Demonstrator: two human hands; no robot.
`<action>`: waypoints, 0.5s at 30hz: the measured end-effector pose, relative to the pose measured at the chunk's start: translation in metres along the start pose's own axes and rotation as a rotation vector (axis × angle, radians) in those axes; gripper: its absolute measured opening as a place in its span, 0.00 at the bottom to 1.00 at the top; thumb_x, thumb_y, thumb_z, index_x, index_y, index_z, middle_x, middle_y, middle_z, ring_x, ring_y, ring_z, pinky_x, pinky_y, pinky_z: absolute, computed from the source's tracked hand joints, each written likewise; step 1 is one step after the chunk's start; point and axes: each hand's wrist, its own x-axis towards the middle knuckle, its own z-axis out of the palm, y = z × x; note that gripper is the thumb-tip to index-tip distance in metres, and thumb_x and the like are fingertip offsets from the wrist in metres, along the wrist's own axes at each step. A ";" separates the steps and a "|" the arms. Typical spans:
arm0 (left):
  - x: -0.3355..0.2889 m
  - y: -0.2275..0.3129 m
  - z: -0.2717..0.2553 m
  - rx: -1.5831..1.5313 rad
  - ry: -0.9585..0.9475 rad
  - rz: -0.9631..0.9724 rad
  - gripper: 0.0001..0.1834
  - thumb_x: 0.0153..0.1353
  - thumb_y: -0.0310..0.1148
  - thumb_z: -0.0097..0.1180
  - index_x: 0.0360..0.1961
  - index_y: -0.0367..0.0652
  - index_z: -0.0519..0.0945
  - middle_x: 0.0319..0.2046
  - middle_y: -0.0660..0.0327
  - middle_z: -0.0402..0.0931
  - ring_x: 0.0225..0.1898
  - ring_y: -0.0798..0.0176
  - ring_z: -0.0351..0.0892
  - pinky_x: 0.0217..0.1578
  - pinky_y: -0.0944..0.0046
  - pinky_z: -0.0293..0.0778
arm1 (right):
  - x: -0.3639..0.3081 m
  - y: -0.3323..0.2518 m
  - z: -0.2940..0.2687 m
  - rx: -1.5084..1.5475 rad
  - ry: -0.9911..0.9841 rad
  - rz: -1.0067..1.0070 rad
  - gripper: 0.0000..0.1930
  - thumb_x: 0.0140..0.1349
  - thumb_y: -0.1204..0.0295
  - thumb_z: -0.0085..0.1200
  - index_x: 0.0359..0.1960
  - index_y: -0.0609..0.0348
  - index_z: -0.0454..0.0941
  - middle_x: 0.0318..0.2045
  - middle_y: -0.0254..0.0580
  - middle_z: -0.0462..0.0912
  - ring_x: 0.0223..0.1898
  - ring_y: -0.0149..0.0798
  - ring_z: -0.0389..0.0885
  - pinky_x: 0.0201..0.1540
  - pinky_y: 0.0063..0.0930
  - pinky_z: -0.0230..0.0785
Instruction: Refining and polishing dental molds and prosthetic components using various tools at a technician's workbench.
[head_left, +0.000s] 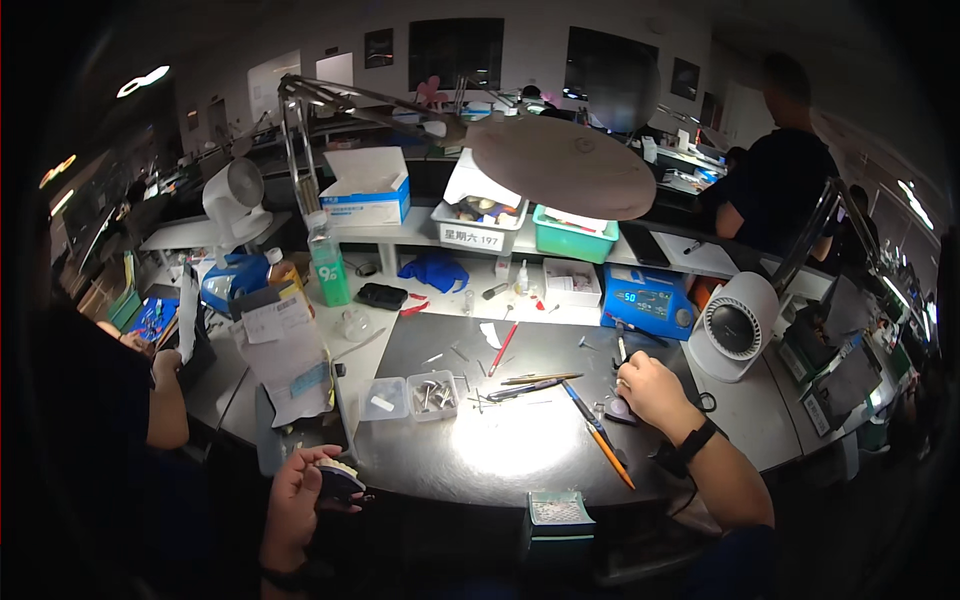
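Close to the bench's front edge, my left hand (293, 497) grips a dental model (340, 482) with a row of cream teeth on a dark base. My right hand (655, 392) is over the right part of the dark work mat, its fingers closed around a slim pen-shaped tool (622, 350) that pokes out above them. Just below those fingers sits a small purplish piece (621, 411). An orange-handled tool (609, 458), a blue-and-black pen-like tool (577, 402) and dark slim tools (527, 388) lie left of my right hand.
Small clear boxes (434, 396) hold metal bits. A red pencil (503, 348) lies on the mat (420, 345). Behind stand a blue control unit (648, 305), a white fan (733, 328) and a green bottle (329, 270). A lamp (562, 167) hangs overhead; a green-sided block (560, 512) juts out in front.
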 end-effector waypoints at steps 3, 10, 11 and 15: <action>-0.018 0.014 -0.008 -0.104 0.054 0.131 0.26 0.76 0.52 0.50 0.53 0.37 0.70 0.54 0.47 0.76 0.38 0.52 0.88 0.35 0.50 0.90 | -0.001 0.006 -0.001 -0.129 -0.071 0.071 0.11 0.60 0.65 0.67 0.36 0.58 0.80 0.41 0.46 0.79 0.43 0.52 0.83 0.44 0.47 0.79; -0.001 0.048 -0.056 0.673 0.239 0.444 0.19 0.52 0.27 0.74 0.42 0.36 0.78 0.44 0.55 0.81 0.41 0.61 0.83 0.48 0.63 0.77 | 0.021 -0.011 -0.023 0.007 0.048 -0.049 0.08 0.63 0.71 0.64 0.35 0.61 0.78 0.38 0.51 0.78 0.40 0.57 0.80 0.44 0.47 0.74; 0.006 0.055 -0.057 0.850 0.245 0.437 0.19 0.48 0.26 0.75 0.39 0.36 0.78 0.41 0.55 0.82 0.40 0.59 0.83 0.46 0.63 0.77 | 0.029 -0.023 -0.037 0.059 0.097 -0.088 0.08 0.62 0.72 0.64 0.35 0.62 0.78 0.38 0.51 0.77 0.40 0.57 0.80 0.44 0.47 0.73; 0.041 0.035 -0.079 1.052 0.120 0.358 0.21 0.44 0.27 0.76 0.37 0.36 0.78 0.35 0.52 0.79 0.38 0.47 0.83 0.41 0.57 0.77 | 0.089 -0.134 -0.078 0.338 0.009 -0.328 0.05 0.63 0.75 0.62 0.38 0.61 0.78 0.38 0.48 0.78 0.38 0.54 0.81 0.42 0.43 0.76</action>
